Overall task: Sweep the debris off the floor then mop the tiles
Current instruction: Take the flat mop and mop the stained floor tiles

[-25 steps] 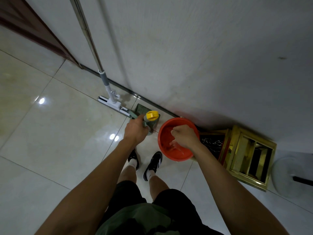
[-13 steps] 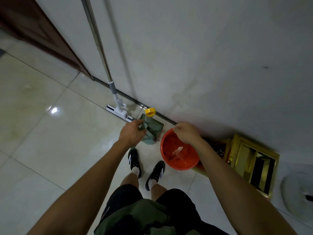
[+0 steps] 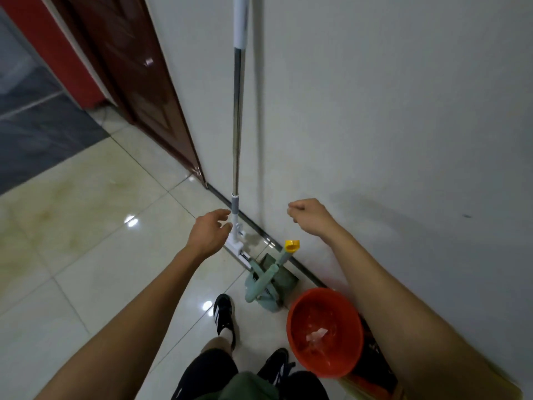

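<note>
Nearest the person, beside the black trainers with white stripes (image 3: 225, 316), a round red plastic bucket (image 3: 326, 332) stands on the glossy cream floor tiles (image 3: 86, 255), close against the pale wall (image 3: 375, 111); it holds shallow water and a pale scrap. Just beyond it a pale green plastic dustpan with a yellow-capped handle (image 3: 269, 280) stands at the foot of the wall, released by both hands.

Further out, the left hand (image 3: 209, 232) is raised with its fingers loosely spread and slightly curved, holding nothing, its fingertips (image 3: 226, 213) just beside the lower grey collar of the flat mop with a white head and long steel pole (image 3: 237, 125). Whether they touch the pole cannot be told. The right hand (image 3: 307, 213) hovers near the wall with its fingers curled into a loose fist around nothing visible.

The mop leans upright against the wall, its head on the tiles next to the dustpan; beyond it is a dark brown wooden door (image 3: 129, 82).

The step in hand looks like taking up the mop. It would go best if the left hand closes firmly round the pole above the collar, and the right takes it higher up, so the head lifts clear of the dustpan and reaches the bucket without knocking either over.
</note>
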`<state>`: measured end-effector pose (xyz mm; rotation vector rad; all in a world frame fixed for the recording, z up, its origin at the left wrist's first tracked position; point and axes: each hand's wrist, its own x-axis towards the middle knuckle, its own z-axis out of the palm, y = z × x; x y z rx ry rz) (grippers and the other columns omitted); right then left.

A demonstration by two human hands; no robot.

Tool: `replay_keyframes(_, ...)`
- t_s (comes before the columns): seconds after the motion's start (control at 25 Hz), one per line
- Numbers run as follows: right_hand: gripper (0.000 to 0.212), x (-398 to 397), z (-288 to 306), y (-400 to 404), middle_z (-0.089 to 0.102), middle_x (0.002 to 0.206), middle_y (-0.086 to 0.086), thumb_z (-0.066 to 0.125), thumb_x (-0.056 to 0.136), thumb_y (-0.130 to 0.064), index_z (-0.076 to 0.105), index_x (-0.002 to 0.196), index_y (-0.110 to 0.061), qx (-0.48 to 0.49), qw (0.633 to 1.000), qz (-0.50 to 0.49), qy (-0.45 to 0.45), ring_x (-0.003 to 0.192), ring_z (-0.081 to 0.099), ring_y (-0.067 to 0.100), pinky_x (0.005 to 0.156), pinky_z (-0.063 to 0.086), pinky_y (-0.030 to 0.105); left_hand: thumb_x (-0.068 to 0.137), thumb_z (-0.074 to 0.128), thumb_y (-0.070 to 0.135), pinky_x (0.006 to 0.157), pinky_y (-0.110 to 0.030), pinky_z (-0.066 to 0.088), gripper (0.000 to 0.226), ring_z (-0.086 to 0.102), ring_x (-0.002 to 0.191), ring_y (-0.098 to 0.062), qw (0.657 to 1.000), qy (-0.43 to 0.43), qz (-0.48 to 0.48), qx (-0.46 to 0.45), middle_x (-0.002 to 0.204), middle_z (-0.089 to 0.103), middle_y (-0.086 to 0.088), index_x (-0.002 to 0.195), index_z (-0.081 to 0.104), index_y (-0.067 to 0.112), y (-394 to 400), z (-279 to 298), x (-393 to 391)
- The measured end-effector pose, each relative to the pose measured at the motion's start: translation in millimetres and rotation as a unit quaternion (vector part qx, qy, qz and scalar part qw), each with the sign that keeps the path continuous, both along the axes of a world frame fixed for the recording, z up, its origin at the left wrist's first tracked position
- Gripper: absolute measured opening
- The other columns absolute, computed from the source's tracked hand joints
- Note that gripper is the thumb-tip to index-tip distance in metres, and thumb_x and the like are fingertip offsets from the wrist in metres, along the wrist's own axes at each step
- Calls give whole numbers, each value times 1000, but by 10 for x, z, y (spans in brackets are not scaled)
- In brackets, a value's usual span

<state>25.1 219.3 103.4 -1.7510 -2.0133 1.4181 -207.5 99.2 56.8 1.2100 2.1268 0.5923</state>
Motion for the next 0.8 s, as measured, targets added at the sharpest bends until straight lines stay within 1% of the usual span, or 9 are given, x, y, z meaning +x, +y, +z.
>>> replay_keyframes(0.08, 36, -290, 107, 210, 69, 106, 23, 59, 92, -25, 65, 111, 5, 15, 1000, 24, 7, 105, 64, 36, 82, 52, 35, 96, 60, 23, 92, -34, 53, 42, 66, 110, -22, 999, -16, 21, 20, 131, 65, -3, 138, 57, 19, 196, 53, -170)
replay_keyframes(0.24, 45, -952, 319, 663, 64, 119, 25, 60, 93, -27, 57, 121, 7, 46, 998, 49, 9, 113, 59, 38, 99, 48, 46, 95, 62, 22, 99, -38, 53, 46, 66, 112, -22, 997, -49, 47, 34, 130, 66, -5, 141, 55, 16, 677, -12, -595)
replay_keyframes(0.32, 47, -1273, 402, 879, 60, 128, 22, 60, 94, -27, 55, 128, 5, 67, 997, 39, 19, 121, 55, 35, 105, 44, 42, 95, 62, 21, 102, -38, 51, 48, 65, 113, -22, 995, -76, 55, 26, 132, 65, -6, 142, 54, 16, 952, -119, -819)
replay_keyframes(0.4, 48, -1587, 428, 1092, 61, 129, 21, 60, 95, -27, 56, 130, 5, 85, 996, 25, 20, 123, 55, 31, 106, 42, 38, 94, 63, 21, 103, -36, 49, 49, 64, 114, -22, 994, -93, 47, 16, 133, 64, -6, 142, 54, 16, 1263, -244, -1025)
replay_keyframes(0.48, 47, -1882, 399, 1303, 66, 122, 20, 63, 94, -30, 59, 128, 3, 99, 995, 7, 9, 117, 59, 29, 101, 44, 34, 94, 63, 23, 101, -33, 47, 50, 63, 115, -21, 994, -104, 25, 3, 132, 64, -5, 142, 54, 16, 1581, -358, -1179)
replay_keyframes(0.56, 52, -2096, 346, 1474, 69, 114, 19, 66, 91, -36, 61, 128, 0, 122, 992, -29, -9, 111, 63, 30, 98, 48, 36, 93, 64, 24, 100, -31, 47, 50, 62, 116, -21, 993, -115, 4, -4, 133, 64, -5, 142, 54, 17, 1867, -428, -1260)
replay_keyframes(0.64, 55, -2231, 279, 1599, 70, 109, 11, 67, 87, -45, 63, 130, -11, 143, 988, -64, -20, 105, 65, 24, 95, 51, 36, 92, 66, 27, 102, -34, 47, 53, 59, 120, -22, 992, -124, -18, 2, 136, 61, -5, 142, 53, 18, 2113, -474, -1308)
replay_keyframes(0.72, 38, -2340, 215, 1683, 71, 99, 2, 69, 84, -45, 71, 111, -18, 167, 982, -91, -17, 94, 66, 16, 85, 53, 30, 92, 67, 29, 105, -37, 45, 57, 54, 125, -23, 990, -132, -44, 15, 140, 57, -6, 145, 49, 20, 2328, -506, -1337)
replay_keyframes(0.8, 23, -2423, 203, 1726, 72, 88, -4, 72, 84, -39, 72, 93, -17, 193, 973, -126, 10, 81, 67, 6, 73, 50, 19, 93, 66, 31, 104, -38, 45, 56, 53, 126, -23, 988, -133, -72, 30, 140, 56, -4, 145, 49, 23, 2505, -496, -1335)
